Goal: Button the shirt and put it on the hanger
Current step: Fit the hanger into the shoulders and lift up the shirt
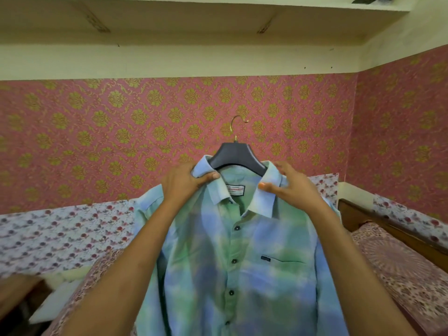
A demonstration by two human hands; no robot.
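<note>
I see the shirt buttoned and draped on the dark hanger, held up before the pink wall. My left hand is clenched on the collar's left side — my right hand hovers by the other collar point, fingers spread and loose.

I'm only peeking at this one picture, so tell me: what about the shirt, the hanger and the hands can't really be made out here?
- Shirt hem: cut off by the head view's bottom edge, so the lowest buttons are unseen.
- Hanger shoulders: hidden inside the shirt.
- Collar label: print too small to read.
- Right hand: blurred, grip on the collar unclear.
- Left hand: its palm is hidden behind the hand's own back.
- Top collar button: hidden under the collar.
</note>
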